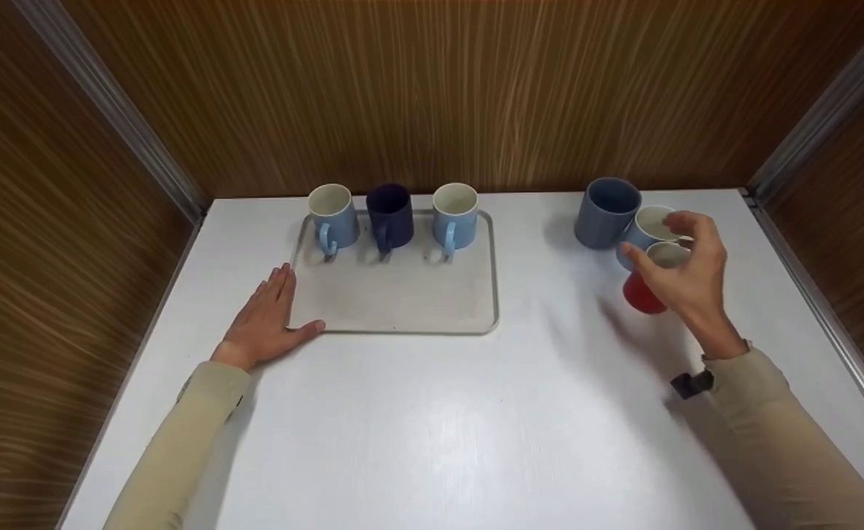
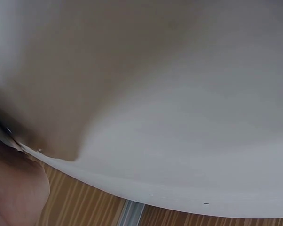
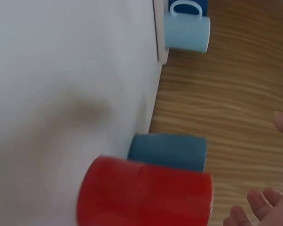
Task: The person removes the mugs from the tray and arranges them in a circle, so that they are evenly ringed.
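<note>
Tray (image 1: pixel 395 303) left of centre, red mug (image 1: pixel 644 294) at right of frame.
Left hand (image 1: pixel 266 320) flat, thumb spread, at tray's edge; right hand (image 1: pixel 689 280) parted near red mug, pinching nothing. Probably light, rigid, chippable: best gripped round body.

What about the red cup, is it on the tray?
No, the red cup is on the white table, to the right of the tray.

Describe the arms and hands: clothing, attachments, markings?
The left hand and right hand are ungloved. Long, plain beige sleeves reach both wrists. A small black piece juts out by the right wrist. I see no lettering.
</note>
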A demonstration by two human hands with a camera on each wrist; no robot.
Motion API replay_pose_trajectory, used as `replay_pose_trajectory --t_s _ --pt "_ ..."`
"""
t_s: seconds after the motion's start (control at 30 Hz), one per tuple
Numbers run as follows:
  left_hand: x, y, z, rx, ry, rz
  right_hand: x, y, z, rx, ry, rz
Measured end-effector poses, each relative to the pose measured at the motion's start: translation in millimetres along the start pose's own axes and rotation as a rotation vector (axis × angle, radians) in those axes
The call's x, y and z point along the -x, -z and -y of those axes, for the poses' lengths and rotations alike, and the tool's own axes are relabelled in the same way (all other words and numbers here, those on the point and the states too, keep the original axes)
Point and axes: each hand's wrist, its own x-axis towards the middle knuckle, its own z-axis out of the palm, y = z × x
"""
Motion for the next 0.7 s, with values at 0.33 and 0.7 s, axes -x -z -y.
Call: replay_pose_trajectory --t_s 0.33,0.7 --pt "1.0 -3.8 0.0 0.003 -0.012 -0.010 -16.1 -60.4 32.7 -0.110 0.087 0.177" --pt "0.2 -1.2 -0.5 0.002 -0.002 -0.014 -20.6 -146.6 68.9 -0.192 0.099 0.462"
